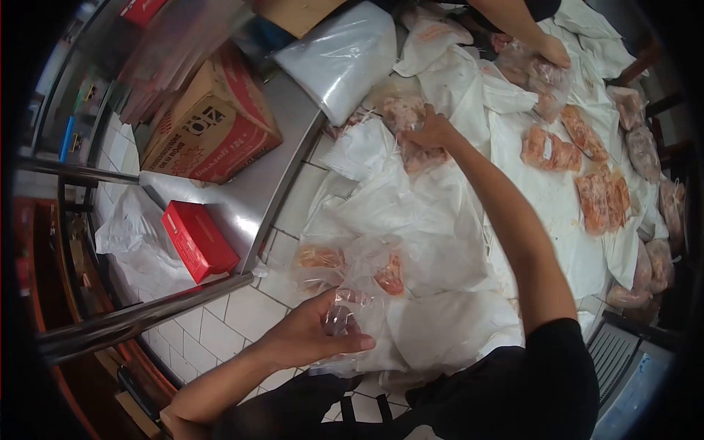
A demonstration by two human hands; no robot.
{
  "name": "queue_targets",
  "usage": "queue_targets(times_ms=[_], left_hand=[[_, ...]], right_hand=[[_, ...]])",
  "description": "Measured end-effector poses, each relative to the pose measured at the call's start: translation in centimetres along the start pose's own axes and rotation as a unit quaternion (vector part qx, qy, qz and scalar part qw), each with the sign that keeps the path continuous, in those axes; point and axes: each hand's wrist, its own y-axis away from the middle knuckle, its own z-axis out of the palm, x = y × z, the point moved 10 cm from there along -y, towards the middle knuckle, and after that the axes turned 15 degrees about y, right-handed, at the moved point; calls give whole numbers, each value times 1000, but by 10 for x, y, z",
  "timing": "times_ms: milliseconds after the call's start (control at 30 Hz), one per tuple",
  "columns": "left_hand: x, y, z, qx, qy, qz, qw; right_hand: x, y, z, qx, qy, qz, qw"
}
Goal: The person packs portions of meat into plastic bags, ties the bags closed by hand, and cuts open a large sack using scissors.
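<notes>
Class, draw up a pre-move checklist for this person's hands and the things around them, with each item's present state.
1. Left hand holds the clear plastic bag: ok.
2. Bag's mouth is open: cannot tell.
3. Right hand grips the bagged meat firmly: cannot tell; its hold is partly hidden.
4. Co-worker's hand is apart from both: ok.
5. White sheeting lies flat: not ok, bunched and creased.
6. Red box is away from both hands: ok.

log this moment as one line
left hand: holds clear bag | right hand: on bagged meat | other person's hand: on another bag
</notes>
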Motion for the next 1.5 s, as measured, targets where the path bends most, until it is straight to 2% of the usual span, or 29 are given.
queue_targets(times_ms=[33,67,100,133,167,200,267,300,367,400,467,500,567,633,767,800,900,1000,1067,1133,1167,1200,1233,1267,1300,1333,1400,1467,1500], left_hand=[[3,0,-5,15,-12,-14,1000],[3,0,-9,16,-11,-12,1000],[11,2,-26,87,-11,44,995],[18,8,-41,158,-8,99,982],[16,12,-49,173,33,46,983],[12,13,-54,173,40,44,983],[26,13,-62,125,180,189,957],[27,13,-64,130,233,218,939],[25,12,-67,124,236,231,936],[26,13,-67,109,235,247,934],[20,10,-63,56,213,226,949],[22,8,-56,24,223,216,950],[26,3,-47,-11,233,201,952],[32,2,-40,-39,228,220,948],[40,-2,-18,-78,208,217,951],[40,-4,-9,-98,197,207,953],[46,-7,30,-143,157,194,958],[46,-15,72,-196,144,193,951],[47,-20,73,-219,201,197,934],[42,-20,55,-176,155,194,953],[32,-20,42,-154,148,194,958],[25,-22,28,-130,142,197,961],[14,-24,15,-121,126,177,969],[10,-26,10,-116,132,175,969],[4,-27,13,-130,100,165,973],[-4,-27,17,-145,63,152,976],[-8,-29,20,-159,25,141,977],[-1,-30,22,-185,24,141,972],[3,-30,17,-177,40,136,974]], right_hand=[[-6,-8,14,1,1,-3,1000],[-1,-10,27,-5,18,55,998],[6,-11,38,-15,37,112,993],[9,-17,41,-18,42,109,993],[17,-21,42,-23,-8,98,995],[19,-19,38,-26,-58,88,994],[30,-12,39,-41,-98,92,990],[36,-12,45,-42,-170,68,982],[55,-8,67,-93,-309,53,945],[58,7,66,-100,-307,55,945],[54,47,51,-156,-448,-3,880],[60,63,40,-155,-451,0,879],[49,103,-1,-125,-354,-145,916],[27,152,-45,-125,-252,-267,922],[-33,247,-88,-171,-92,-497,846],[-41,261,-82,-153,-70,-513,841],[-76,281,-41,-189,125,-445,866],[-107,280,-10,-89,244,-394,882],[-127,276,-3,-103,59,-440,890],[-143,250,-15,-103,-120,-475,865],[-149,243,8,-158,26,-541,826],[-137,229,9,-259,58,-506,821],[-134,201,2,-205,-18,-537,818],[-136,166,-11,-132,6,-464,876],[-155,152,-30,-60,-56,-460,884],[-174,140,-29,0,-119,-474,873],[-210,117,32,4,-142,-507,850],[-218,92,51,153,-6,-418,896],[-194,61,53,112,-14,-274,955]])
